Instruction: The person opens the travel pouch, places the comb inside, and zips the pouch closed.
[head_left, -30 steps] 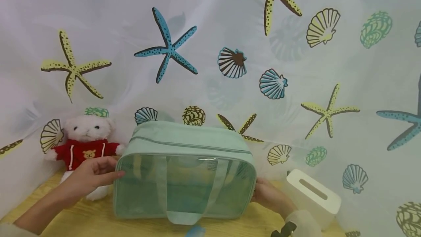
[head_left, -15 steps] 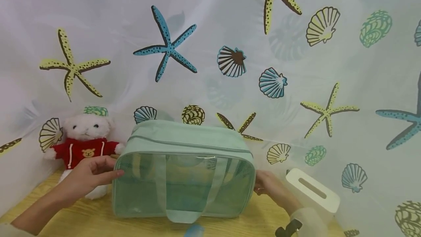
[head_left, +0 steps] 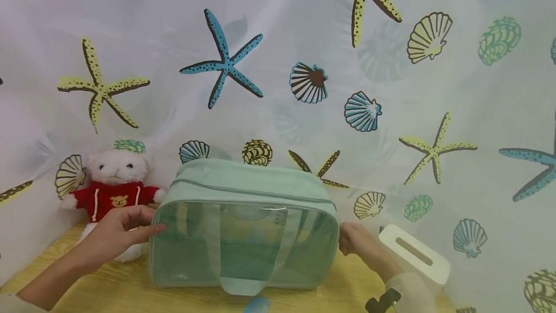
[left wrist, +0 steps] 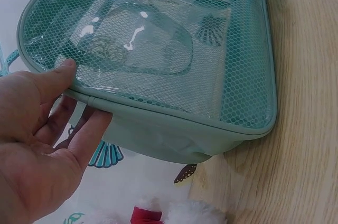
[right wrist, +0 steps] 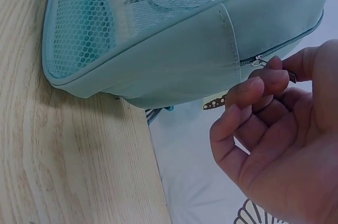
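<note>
A mint green bag [head_left: 243, 235] with a clear mesh-edged front and a closed top zipper stands on the wooden table [head_left: 108, 289]. My left hand [head_left: 147, 220] rests against the bag's left end. In the left wrist view the bag [left wrist: 158, 49] fills the frame, and the left hand [left wrist: 79, 94] lays its thumb on the front seam with straight fingers behind the end. My right hand [head_left: 344, 241] is at the bag's right end. The right wrist view shows the bag [right wrist: 158, 55] and the right hand [right wrist: 269, 73] pinching the zipper pull [right wrist: 257, 62] between thumb and forefinger.
A white teddy bear in a red hoodie [head_left: 113, 187] sits just left of the bag, behind my left hand. A white tissue box [head_left: 412, 255] stands at the right. A starfish-and-shell curtain [head_left: 278, 62] hangs close behind. A small blue object [head_left: 256, 305] lies at the front edge.
My right hand has crept up the bag's right end toward the zipper. The left hand and the bag have stayed in place.
</note>
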`<state>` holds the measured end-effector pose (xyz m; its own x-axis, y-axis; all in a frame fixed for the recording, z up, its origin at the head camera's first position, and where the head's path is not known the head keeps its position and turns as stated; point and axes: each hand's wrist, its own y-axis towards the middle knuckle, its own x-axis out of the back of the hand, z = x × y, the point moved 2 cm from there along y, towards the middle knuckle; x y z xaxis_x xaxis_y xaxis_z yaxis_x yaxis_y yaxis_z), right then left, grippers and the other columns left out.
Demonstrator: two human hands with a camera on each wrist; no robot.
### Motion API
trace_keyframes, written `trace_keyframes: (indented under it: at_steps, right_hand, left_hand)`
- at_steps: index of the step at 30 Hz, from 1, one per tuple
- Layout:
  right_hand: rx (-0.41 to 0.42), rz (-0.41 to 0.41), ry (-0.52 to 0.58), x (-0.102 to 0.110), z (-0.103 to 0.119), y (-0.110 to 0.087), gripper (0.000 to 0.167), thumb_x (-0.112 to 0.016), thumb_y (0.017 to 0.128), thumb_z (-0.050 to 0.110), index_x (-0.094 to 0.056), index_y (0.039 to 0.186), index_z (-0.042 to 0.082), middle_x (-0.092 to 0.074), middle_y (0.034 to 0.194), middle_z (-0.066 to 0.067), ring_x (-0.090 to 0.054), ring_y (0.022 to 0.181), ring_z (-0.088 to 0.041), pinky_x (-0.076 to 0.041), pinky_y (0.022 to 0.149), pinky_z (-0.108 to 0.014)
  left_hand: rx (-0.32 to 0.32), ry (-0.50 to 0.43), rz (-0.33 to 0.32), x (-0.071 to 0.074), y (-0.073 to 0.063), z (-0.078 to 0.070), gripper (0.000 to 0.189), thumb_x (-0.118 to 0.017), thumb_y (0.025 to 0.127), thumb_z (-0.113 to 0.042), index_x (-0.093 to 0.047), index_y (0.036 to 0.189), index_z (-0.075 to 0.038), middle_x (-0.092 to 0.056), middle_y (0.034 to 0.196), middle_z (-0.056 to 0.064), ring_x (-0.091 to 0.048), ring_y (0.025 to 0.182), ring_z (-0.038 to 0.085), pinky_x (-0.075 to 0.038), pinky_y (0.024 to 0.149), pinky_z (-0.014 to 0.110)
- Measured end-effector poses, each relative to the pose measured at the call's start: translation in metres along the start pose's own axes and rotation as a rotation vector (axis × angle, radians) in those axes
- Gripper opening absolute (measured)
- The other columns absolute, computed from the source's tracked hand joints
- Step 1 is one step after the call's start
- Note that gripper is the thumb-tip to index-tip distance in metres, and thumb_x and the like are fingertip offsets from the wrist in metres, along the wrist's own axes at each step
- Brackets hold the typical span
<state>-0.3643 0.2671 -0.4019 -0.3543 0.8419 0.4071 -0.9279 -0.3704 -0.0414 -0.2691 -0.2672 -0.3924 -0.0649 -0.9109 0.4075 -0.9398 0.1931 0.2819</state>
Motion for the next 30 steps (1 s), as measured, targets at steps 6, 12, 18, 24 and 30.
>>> trace_keyframes:
  at_steps: [6, 12, 18, 24, 30]
  right_hand:
    - [-0.004, 0.033, 0.021, 0.000, 0.000, -0.003, 0.037, -0.034, 0.107, 0.024, -0.044, 0.073, 0.014, -0.039, 0.058, 0.006, -0.041, 0.058, -0.011, -0.046, 0.063, -0.026]
    - [-0.076, 0.024, 0.125, 0.001, -0.001, 0.000, 0.031, -0.042, 0.099, 0.018, -0.044, 0.068, 0.016, -0.035, 0.055, 0.009, -0.034, 0.049, -0.009, -0.040, 0.054, -0.026]
    - [-0.023, 0.003, 0.094, 0.006, 0.009, -0.006, 0.032, -0.043, 0.101, 0.021, -0.041, 0.069, 0.013, -0.038, 0.061, 0.006, -0.038, 0.054, -0.011, -0.042, 0.057, -0.027]
    - [0.022, -0.001, 0.016, 0.012, 0.020, -0.011, 0.039, -0.038, 0.107, 0.025, -0.039, 0.070, 0.011, -0.039, 0.062, 0.003, -0.041, 0.058, -0.013, -0.046, 0.060, -0.027]
    - [0.063, 0.009, 0.040, 0.017, 0.029, -0.009, 0.039, -0.034, 0.109, 0.024, -0.040, 0.074, 0.010, -0.038, 0.063, 0.003, -0.042, 0.058, -0.013, -0.045, 0.060, -0.028]
  left_hand:
    - [0.009, 0.000, 0.009, -0.001, -0.001, 0.000, 0.016, -0.068, 0.100, -0.016, -0.068, 0.107, -0.002, -0.069, 0.101, -0.010, -0.067, 0.093, 0.008, -0.060, 0.078, 0.027]
    - [0.008, 0.024, 0.007, 0.000, -0.004, 0.002, 0.018, -0.069, 0.099, -0.019, -0.068, 0.107, -0.003, -0.068, 0.100, -0.008, -0.066, 0.093, 0.009, -0.060, 0.077, 0.026]
    - [-0.019, 0.014, 0.008, 0.000, -0.003, 0.003, 0.016, -0.068, 0.100, -0.016, -0.068, 0.108, -0.002, -0.068, 0.102, -0.008, -0.066, 0.093, 0.009, -0.060, 0.078, 0.027]
    - [-0.005, 0.007, 0.002, -0.002, -0.003, 0.001, 0.016, -0.067, 0.100, -0.014, -0.069, 0.108, -0.001, -0.068, 0.101, -0.012, -0.067, 0.093, 0.008, -0.061, 0.078, 0.028]
    - [0.007, -0.001, -0.006, -0.002, -0.003, 0.000, 0.014, -0.068, 0.099, -0.012, -0.068, 0.107, 0.000, -0.066, 0.097, -0.017, -0.068, 0.091, 0.007, -0.062, 0.077, 0.029]
